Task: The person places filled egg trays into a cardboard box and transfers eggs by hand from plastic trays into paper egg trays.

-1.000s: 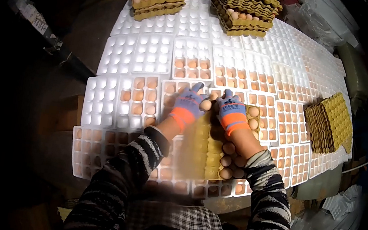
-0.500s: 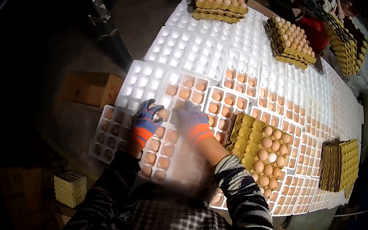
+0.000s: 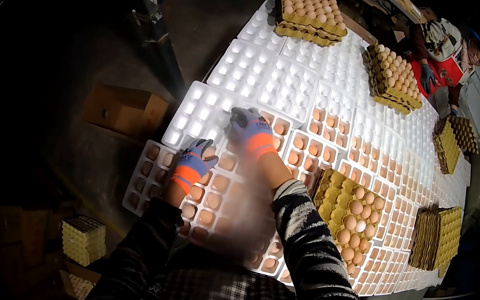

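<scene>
Head view: two gloved hands low in the centre of the frame, over rows of white foam trays (image 3: 241, 67) with square pockets. Left hand (image 3: 192, 160), in a blue-grey glove with orange bands, palm down; thumb and fingers apart at a light brown egg (image 3: 209, 152). Firm grip or mere touch: cannot tell. Right hand (image 3: 253, 128), matching glove, farther up and to the right; fingers bent down at a foam tray, their tips blurred. Whether it holds an egg, cannot tell.

Brown eggs (image 3: 214, 200) sit in pockets below and right of the hands; pockets toward the upper left show bare white. Right of the right forearm, a mustard-yellow pulp tray (image 3: 325, 197) lies across foam trays, larger eggs (image 3: 354, 207) along its right part, one much paler.

Top of frame: stacked pulp trays loaded with eggs (image 3: 311, 17); a second loaded stack (image 3: 394, 79) right of it. Right edge: two piles of nested yellow pulp trays (image 3: 436, 239) (image 3: 448, 145), one above the other. Upper right: a co-worker in a red apron (image 3: 447, 70), one dark-gloved hand lowered. Left of the trays: an open brown cardboard box (image 3: 149, 116).
</scene>
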The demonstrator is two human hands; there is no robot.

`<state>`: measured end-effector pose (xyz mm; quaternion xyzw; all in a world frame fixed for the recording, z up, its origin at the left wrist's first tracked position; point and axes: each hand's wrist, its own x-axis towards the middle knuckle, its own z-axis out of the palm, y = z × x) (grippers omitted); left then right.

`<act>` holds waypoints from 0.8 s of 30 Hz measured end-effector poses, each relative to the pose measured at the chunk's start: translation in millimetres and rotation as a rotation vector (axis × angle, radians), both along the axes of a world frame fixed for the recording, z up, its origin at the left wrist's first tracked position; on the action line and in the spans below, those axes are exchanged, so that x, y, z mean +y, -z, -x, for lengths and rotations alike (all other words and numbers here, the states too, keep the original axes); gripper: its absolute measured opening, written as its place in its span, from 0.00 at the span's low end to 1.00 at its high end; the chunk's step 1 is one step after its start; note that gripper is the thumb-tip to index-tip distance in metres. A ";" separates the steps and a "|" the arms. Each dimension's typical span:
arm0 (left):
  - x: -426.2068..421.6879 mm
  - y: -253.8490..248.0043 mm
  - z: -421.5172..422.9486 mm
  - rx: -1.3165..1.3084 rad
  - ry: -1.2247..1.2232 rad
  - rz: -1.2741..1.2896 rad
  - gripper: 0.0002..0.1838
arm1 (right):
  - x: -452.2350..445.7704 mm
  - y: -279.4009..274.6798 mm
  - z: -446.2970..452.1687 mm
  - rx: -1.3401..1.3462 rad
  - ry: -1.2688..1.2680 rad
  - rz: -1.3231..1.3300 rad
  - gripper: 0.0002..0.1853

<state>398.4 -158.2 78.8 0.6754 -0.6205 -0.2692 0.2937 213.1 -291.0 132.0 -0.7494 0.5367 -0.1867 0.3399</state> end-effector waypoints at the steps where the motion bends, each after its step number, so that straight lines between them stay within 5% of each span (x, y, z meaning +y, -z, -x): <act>1: -4.4 -9.8 3.4 0.020 -0.019 -0.005 0.27 | -14.6 4.7 -3.0 -0.061 -0.008 0.115 0.20; 6: -49.0 -32.2 14.2 0.149 -0.116 0.249 0.23 | -49.1 47.8 6.1 0.124 -0.186 0.412 0.20; 8: -72.4 -19.5 21.7 -0.006 -0.062 0.467 0.25 | -45.9 46.0 13.4 0.094 -0.167 0.295 0.22; 10: -83.9 19.8 20.8 -0.605 -0.026 0.311 0.29 | -16.5 38.6 25.4 -0.202 -0.017 0.252 0.23; 12: -78.0 36.7 21.2 -0.764 0.085 0.170 0.31 | 28.8 1.8 40.6 -0.313 0.077 0.261 0.24; 16: -79.1 46.7 20.3 -0.735 0.127 0.258 0.31 | 133.3 -70.5 108.5 -0.432 -0.014 0.238 0.25; 22: -81.2 49.2 25.5 -0.623 0.104 0.491 0.33 | 267.2 -131.0 284.6 0.107 0.339 0.503 0.20; 24: -60.8 9.1 82.2 -0.296 0.274 0.461 0.34 | 303.2 -165.4 320.5 0.289 0.345 0.360 0.15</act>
